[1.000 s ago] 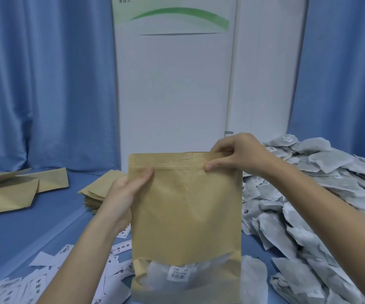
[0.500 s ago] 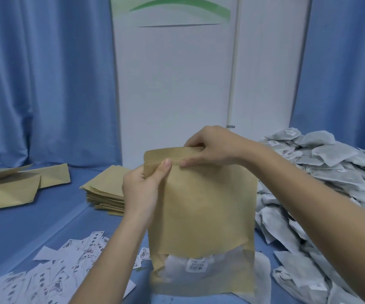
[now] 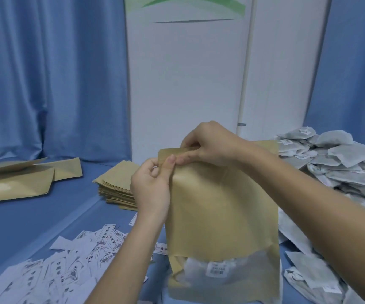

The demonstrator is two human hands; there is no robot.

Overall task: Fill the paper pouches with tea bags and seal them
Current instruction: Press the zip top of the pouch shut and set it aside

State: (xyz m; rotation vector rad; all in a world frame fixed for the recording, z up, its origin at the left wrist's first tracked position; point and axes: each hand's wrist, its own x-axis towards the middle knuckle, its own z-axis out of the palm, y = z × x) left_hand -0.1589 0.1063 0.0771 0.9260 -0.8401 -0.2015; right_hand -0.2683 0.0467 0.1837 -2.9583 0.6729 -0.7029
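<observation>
Blue curtains (image 3: 52, 73) all round and a white panel (image 3: 188, 80) behind, with a blue tablecloth (image 3: 23, 218) under everything. Progress-wise: one kraft paper pouch (image 3: 221, 211) stands upright in front of the person, and through its frosted window (image 3: 218, 270) near the bottom you can make out tea bags with a printed label, so I'd say filling is done for this one. What's going on is the sealing step. The left hand (image 3: 151, 187) pinches the pouch's top left corner between thumb and forefinger, and the right hand (image 3: 210, 143) pinches the top strip just beside it, fingers curled over the edge. Can't tell if the zip is fully shut across.

Plenty left, I reckon. A stack of flat empty pouches (image 3: 118, 185) sits behind the left hand, a big heap of tea bags (image 3: 335, 163) is piled on the right, and a few more pouches (image 3: 26, 178) lie flat far left; whether those are filled I can't say. Loose printed paper labels (image 3: 72, 260) are scattered front left.

Materials: the pouch is matte, stiffish brown paper that creases softly. The tea bags look like pale grey fibrous sachets, floppy and light.
</observation>
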